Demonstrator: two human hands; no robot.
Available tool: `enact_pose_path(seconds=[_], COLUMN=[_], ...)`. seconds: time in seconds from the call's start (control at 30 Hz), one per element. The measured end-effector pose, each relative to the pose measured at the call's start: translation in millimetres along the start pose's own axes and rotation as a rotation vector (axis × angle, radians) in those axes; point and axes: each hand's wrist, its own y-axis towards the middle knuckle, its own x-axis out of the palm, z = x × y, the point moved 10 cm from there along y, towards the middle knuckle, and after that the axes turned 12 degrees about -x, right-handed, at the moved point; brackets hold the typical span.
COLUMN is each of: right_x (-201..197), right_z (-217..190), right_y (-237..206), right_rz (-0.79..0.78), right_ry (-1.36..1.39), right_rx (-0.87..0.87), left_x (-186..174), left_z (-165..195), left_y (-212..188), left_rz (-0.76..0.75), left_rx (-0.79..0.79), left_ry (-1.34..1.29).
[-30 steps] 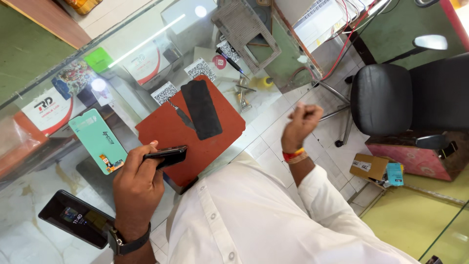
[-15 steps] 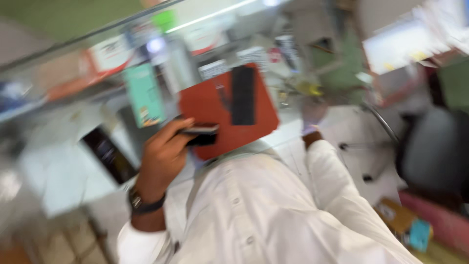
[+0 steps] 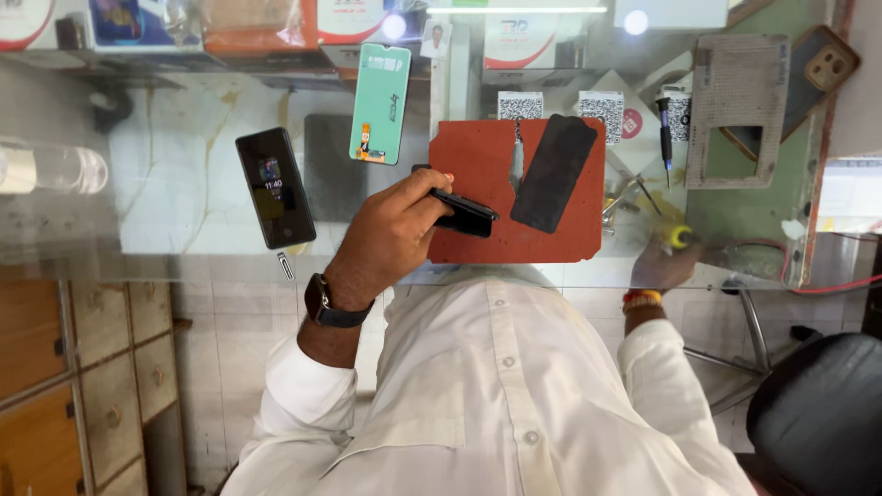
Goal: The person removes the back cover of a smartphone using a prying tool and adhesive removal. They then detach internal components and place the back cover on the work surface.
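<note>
Since a second ago my right hand [image 3: 663, 264] has dropped from mid-air to the counter's edge beside a yellow-tipped tool [image 3: 680, 238]; I can't tell its grip. Left hand [image 3: 390, 234] pinches the black phone [image 3: 464, 213] over the red mat [image 3: 514, 188]. A dark panel [image 3: 554, 174] lies loose on that mat, so the phone looks opened, not reassembled.

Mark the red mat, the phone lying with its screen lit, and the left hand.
red mat [image 3: 551, 241]: head view, bare lower edge.
lit phone [image 3: 275, 186]: head view, screen middle.
left hand [image 3: 390, 230]: head view, back of hand.
</note>
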Motion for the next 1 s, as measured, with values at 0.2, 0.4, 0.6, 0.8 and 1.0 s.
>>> enact_pose_path(seconds=[0.2,0.4,0.6,0.8,1.0], right_x=[-66,-126,-113,-69,-39], right_z=[3,-32,-118,-208,-280], right_y=[-81,-128,-98,-65,-50], right_rz=[0.094,0.066,-0.047,-0.174,-0.299], right_ry=[0.054,-0.002,-0.073,0.049,0.009], right_rx=[0.030,-0.256,-0.502,-0.656,-0.900], left_x=[0,5,1,-1,-7], left_z=[-8,-19,-22,-23,-26], left_y=[15,29,34,23,19], left_rz=[-0.027,-0.034,0.020,0.035,0.079], left_rx=[0.023,0.068,0.142,0.258,0.282], left_ry=[-0.047,-0.132,-0.195,-0.122,-0.144])
